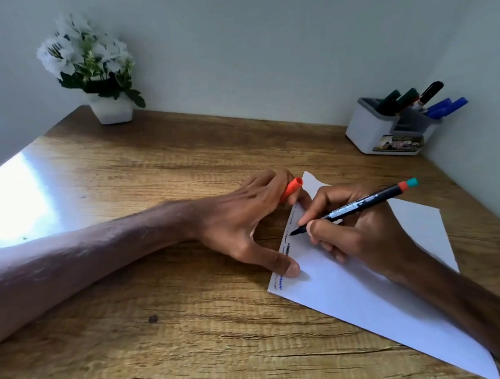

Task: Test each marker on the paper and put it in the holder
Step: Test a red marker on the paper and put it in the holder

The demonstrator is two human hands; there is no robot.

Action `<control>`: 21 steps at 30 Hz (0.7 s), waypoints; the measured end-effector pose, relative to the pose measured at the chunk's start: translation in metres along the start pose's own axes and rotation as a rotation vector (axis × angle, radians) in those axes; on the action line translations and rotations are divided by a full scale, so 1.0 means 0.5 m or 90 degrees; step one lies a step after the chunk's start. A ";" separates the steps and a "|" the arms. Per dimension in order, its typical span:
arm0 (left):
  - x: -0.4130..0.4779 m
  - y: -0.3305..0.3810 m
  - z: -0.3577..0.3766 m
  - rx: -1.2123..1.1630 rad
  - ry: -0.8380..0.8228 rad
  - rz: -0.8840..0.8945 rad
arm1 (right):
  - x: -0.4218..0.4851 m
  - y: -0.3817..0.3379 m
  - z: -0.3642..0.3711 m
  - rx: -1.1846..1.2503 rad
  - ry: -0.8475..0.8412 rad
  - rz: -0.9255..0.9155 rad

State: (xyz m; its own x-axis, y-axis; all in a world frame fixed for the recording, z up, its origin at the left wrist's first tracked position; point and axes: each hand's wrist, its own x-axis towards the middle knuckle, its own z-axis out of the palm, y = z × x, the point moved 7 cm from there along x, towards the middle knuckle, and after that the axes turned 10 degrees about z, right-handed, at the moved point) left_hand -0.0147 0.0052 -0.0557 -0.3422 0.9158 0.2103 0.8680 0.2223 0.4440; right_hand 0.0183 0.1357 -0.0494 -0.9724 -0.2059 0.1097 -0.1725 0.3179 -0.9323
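The marker point(359, 208) is clamped in the right grip point(355, 235), pinched low on the barrel close to the nib, and the nib is set on or just over the paper point(353, 294) near its left edge, beside a column of scribbles point(287, 249). Its orange cap point(291, 188) is held between the fingers of the left grip point(245, 219), whose thumb is pressed on the paper's edge. The marker is judged light, stiff and smooth-sided; a pinch near the nib is suited to writing, while a hold at mid-barrel would be steadier for carrying. The cap is small and easily dropped. The paper is thin and limp and would likely be dragged by the nib if not pinned. The holder point(369, 130) is stood at the far right of the bench point(153, 172), well apart from the paper, with several markers point(432, 105) leaning in it, so free room is narrowed. A flower pot point(112, 108) is seen far left, out of the way
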 end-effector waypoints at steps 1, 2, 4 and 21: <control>0.001 -0.001 0.000 -0.004 -0.001 -0.002 | -0.001 -0.004 0.001 -0.015 0.003 -0.018; 0.000 -0.004 0.000 -0.010 0.002 -0.001 | -0.001 -0.006 0.001 -0.027 0.007 -0.033; -0.001 -0.006 -0.002 -0.022 0.011 0.005 | -0.002 -0.009 0.001 -0.036 0.007 -0.055; -0.005 -0.020 0.002 -0.029 0.019 0.007 | -0.003 -0.016 0.011 -0.155 0.013 -0.103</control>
State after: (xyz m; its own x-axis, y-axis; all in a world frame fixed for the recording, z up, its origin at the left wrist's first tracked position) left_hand -0.0219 0.0011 -0.0615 -0.3444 0.9074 0.2407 0.8548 0.1970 0.4801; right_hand 0.0223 0.1283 -0.0439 -0.9318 -0.2537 0.2595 -0.3556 0.4953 -0.7926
